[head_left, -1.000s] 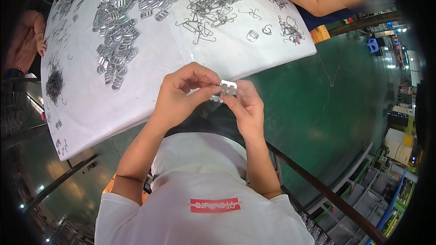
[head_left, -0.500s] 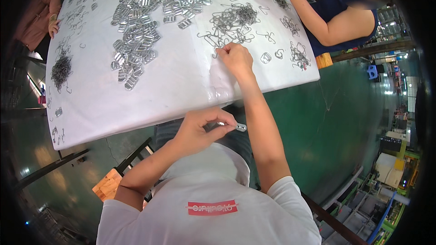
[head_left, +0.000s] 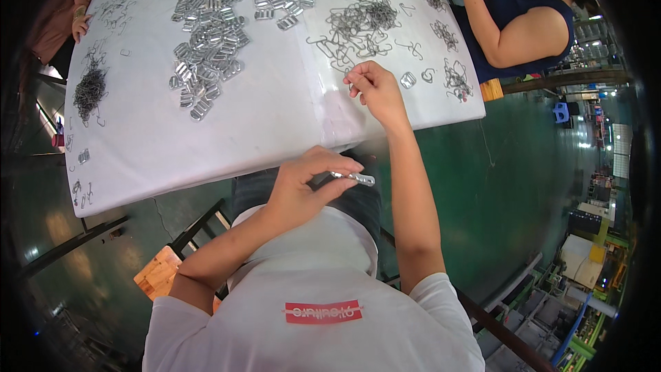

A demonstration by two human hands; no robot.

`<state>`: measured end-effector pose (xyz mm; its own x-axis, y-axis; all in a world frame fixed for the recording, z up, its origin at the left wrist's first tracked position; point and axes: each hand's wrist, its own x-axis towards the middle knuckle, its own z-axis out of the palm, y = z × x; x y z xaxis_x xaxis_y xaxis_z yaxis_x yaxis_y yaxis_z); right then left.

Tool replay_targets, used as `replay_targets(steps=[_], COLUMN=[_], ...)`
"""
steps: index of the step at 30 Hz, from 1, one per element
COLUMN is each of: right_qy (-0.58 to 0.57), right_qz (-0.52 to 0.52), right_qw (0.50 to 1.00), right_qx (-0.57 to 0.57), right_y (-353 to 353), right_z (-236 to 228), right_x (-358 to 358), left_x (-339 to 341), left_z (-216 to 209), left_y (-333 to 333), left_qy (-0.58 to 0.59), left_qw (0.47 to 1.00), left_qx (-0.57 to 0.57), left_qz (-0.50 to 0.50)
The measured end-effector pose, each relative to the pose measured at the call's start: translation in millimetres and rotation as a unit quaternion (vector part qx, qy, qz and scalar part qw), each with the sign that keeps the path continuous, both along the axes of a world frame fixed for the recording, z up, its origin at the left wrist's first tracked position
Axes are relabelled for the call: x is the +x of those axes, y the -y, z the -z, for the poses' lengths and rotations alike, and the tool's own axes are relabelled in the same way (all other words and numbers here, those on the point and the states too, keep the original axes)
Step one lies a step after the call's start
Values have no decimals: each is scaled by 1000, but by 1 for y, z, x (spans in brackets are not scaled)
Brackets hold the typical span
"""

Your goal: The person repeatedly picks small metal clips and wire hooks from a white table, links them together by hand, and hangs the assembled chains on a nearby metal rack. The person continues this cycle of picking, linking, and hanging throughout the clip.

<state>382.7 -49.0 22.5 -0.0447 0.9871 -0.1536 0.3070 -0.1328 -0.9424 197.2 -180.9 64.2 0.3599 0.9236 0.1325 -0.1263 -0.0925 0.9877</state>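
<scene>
My left hand [head_left: 303,186] is just off the table's near edge, thumb and fingers pinching a silver slotted metal buckle [head_left: 363,180]. One end of the buckle sticks out past the fingertips; the rest is partly covered. Over the table, my right hand [head_left: 380,96] has its thumb and forefinger closed at the near side of a pile of bent wire hooks [head_left: 368,17]. A thin wire hook shows in part at those fingertips. A large heap of the same silver buckles [head_left: 213,34] lies to the left of the hooks.
The white-covered table [head_left: 241,138] has a dark hook cluster [head_left: 89,89] at its left edge. Small hook piles [head_left: 456,81] and a loose buckle [head_left: 407,80] lie at right. A person in dark clothing [head_left: 523,24] works at the right; another person's hand [head_left: 80,26] rests at far left.
My right hand has drawn slightly right, away from the hook pile, its fingers still pinched. My left hand keeps hold of the buckle, with its fingers a little higher. The view has shifted slightly.
</scene>
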Motion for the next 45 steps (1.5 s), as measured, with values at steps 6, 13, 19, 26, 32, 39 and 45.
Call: replay_targets(steps=[6,13,19,26,32,39,45], right_qy=[-170,-233,-170,-92,-185,-270,-252], right_qz=[75,54,74,14,32,63,63], right_qw=[983,965,975,982,965,950,953], right_qx=[-3,112,124,165,183,145,157], right_y=[68,156,166,160,156,152,150], right_z=[-54,-85,-74,-75,-62,-50,-51], right_x=[9,13,11,20,17,7,3], left_x=[4,12,17,19,20,-3,-96], left_z=[1,-2,-9,-15,-7,13,47], left_y=[1,1,-1,-4,-8,-31,-118], left_qy=[-8,-14,-20,-28,-12,-123,-441], left_qw=[1000,999,1000,997,999,982,794], left_qx=[-24,-29,-19,-72,-35,123,243], left_qz=[-7,-30,-11,3,5,-79,-342])
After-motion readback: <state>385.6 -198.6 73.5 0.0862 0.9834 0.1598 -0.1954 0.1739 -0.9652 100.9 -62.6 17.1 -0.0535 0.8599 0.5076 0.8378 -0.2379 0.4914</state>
